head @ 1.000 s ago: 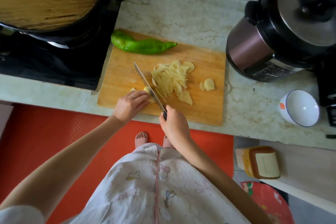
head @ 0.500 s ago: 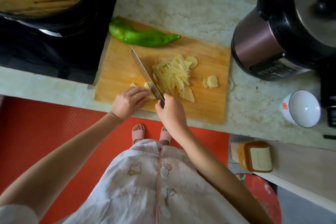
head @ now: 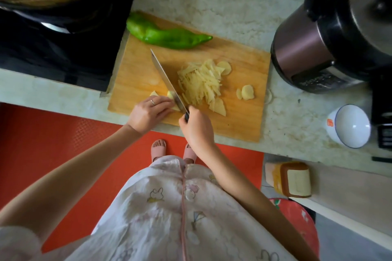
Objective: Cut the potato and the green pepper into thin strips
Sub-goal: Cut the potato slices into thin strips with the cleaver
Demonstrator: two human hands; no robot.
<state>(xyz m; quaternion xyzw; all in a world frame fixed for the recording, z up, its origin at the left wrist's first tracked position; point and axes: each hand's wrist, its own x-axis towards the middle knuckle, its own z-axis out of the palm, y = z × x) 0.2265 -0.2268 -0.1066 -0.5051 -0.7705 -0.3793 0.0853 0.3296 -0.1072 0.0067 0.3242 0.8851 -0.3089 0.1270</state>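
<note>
Fingers of the right hand (head: 196,129) are clenched around the dark handle of the kitchen knife (head: 167,82). Beside it, the left hand (head: 148,113) has its fingers bent over the last piece of potato (head: 170,93) and holds it down on the near part of the wooden cutting board (head: 239,125). The blade lies against these fingers, its tip pointing away.

Compared with a second ago, almost nothing has moved: the same line of the blade, the same grip, only a little less potato showing before the fingers. I judge that the potato is nearly finished and the fingers are now very close to the edge, so the last cuts need care.

Just right of the blade lies the pile of potato strips (head: 200,82), and further right a few round slices (head: 246,92) are not cut yet. At the far edge of the board the green pepper (head: 167,36) lies whole. Behind, to the right, stands a pressure cooker (head: 318,48).
</note>
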